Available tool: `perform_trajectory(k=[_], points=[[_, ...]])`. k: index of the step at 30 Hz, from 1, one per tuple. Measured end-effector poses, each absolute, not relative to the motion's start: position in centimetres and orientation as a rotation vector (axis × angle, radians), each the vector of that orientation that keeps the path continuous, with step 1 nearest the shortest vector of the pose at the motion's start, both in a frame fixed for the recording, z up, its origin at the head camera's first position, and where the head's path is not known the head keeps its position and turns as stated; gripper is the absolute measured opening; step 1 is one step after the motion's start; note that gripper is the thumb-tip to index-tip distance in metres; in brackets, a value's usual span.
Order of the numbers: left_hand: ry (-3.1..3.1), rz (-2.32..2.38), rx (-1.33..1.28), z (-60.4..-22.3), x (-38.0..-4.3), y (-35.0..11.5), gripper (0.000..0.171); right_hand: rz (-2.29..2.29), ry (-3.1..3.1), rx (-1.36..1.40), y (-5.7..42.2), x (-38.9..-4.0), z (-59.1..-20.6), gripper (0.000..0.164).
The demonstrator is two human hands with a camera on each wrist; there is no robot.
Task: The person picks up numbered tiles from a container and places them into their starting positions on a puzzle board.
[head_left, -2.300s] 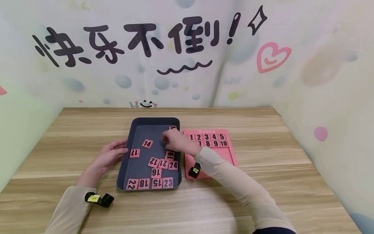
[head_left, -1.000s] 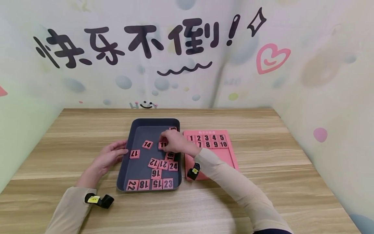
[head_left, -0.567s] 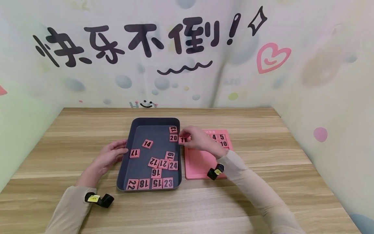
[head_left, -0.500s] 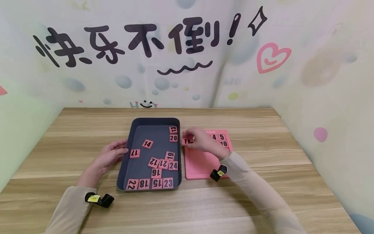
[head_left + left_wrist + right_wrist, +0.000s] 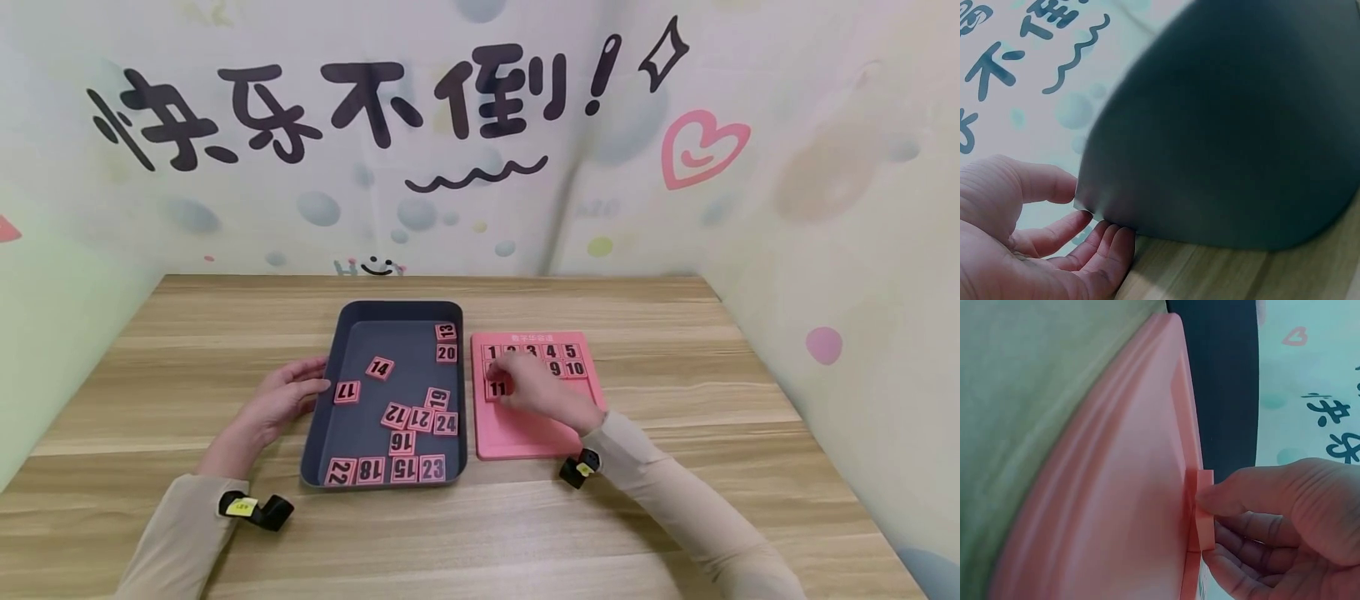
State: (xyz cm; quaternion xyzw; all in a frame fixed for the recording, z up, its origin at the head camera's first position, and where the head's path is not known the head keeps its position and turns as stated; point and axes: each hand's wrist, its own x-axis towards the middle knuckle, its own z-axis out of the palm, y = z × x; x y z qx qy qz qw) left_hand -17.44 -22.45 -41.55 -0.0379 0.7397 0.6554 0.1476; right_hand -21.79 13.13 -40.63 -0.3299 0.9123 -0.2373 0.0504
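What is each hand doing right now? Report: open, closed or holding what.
Left hand: open, relaxed fingers touching the outer side of the dark tray.
Right hand: closed, pinching the number 11 tile.

The tiles [image 5: 379, 368] are pink with black numerals [image 5: 446, 424], the board [image 5: 525, 432] pink, the tray [image 5: 358, 432] dark blue-grey.

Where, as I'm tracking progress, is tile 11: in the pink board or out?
Out: the right hand pinches tile 11 over the pink board; the right wrist view shows it raised.

Lt wood-grain table [image 5: 675, 375], white back wall [image 5: 637, 229] w/ blk Chinese chars [image 5: 375, 104], pink heart [image 5: 697, 157], pale-green L wall [image 5: 60, 325]
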Motion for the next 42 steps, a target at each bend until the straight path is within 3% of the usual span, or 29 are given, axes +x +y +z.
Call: perform_trajectory(k=[24, 32, 42], points=[[2.127, 1.903, -0.099, -42.6, -17.8, -22.8, 0.059, -0.854, 2.811, -1.054, 12.8, -21.7, -40.7, 0.021], [2.145, 1.884, -0.108, -41.7, -17.5, -22.3, 0.059, -1.009, 2.706, -1.071, 10.2, -21.7, -38.7, 0.022], [2.144, 1.881, -0.104, -41.7, -17.5, -22.2, 0.059, -0.888, 2.621, -1.229, 5.2, -21.2, -38.8, 0.024]])
